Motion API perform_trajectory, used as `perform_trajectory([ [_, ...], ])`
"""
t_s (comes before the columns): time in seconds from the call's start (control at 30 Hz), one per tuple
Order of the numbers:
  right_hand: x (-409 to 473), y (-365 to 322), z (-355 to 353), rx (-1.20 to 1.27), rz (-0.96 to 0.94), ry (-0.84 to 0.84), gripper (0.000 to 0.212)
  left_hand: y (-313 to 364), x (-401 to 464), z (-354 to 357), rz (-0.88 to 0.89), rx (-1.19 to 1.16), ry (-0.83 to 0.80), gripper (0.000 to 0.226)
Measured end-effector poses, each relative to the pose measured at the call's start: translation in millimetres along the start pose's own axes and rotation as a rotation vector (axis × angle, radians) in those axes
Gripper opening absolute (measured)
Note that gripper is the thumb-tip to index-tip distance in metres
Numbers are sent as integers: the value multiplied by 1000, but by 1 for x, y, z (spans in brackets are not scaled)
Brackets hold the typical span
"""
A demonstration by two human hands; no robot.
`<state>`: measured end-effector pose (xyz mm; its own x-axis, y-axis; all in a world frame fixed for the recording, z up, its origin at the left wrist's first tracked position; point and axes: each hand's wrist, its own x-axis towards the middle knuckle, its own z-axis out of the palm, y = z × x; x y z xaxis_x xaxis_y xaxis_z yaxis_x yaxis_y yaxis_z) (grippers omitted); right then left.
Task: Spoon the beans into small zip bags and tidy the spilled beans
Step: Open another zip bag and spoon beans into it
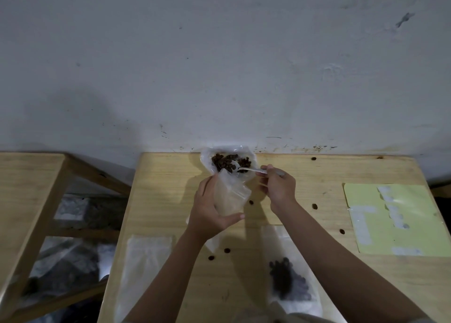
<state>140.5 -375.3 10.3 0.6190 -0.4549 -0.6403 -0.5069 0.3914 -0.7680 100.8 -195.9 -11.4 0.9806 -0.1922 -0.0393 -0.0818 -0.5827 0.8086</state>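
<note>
Head view: nearest, at the bottom edge, a flat clear zip bag [291, 283] already holding a dark clump of beans lies on the pale wooden table [170, 188], partly crossed by the right forearm. Left of it lies a flat bag [146, 261] of the same soft, cloudy plastic; its lower end is cut off by the frame. Single loose beans [227, 250] sit on the wood between the two arms, and more lie scattered further right.

Mid-table, the left hand [210, 215] grasps a small zip bag [230, 195], thumb under its lower edge, tilting its mouth up toward the far side. The right hand [277, 187] pinches a thin metal spoon [249, 169] by the handle; whether the bowl carries beans is hard to make out. The bowl reaches into a crumpled clear supply bag [245, 151] of brown beans at the table's far edge, against the grey wall [219, 66].

To the right lies a yellow sheet [415, 225] with pale patches, near the table edge. Bare wood lies between it and the hands.
</note>
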Motion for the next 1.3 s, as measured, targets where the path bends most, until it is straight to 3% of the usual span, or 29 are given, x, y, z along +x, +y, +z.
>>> perform_trajectory([
  [0.4, -28, -31, -43, -34, -248, -145, 25, 8, -8, -13, -46, 83, 76, 116],
  [0.73, -59, -36, -64, -198, -597, -250, 22, 19, -13, -17, 0, 157, 107, 118],
  [1.03, -31, -19, -39, -286, -542, -96, 22, 17, -16, -14, -24, 74, 148, 117],
  [1.3, -8, 3, 1, -469, -498, -97, 23, 11, -4, -9, 4, 21, 105, 111],
])
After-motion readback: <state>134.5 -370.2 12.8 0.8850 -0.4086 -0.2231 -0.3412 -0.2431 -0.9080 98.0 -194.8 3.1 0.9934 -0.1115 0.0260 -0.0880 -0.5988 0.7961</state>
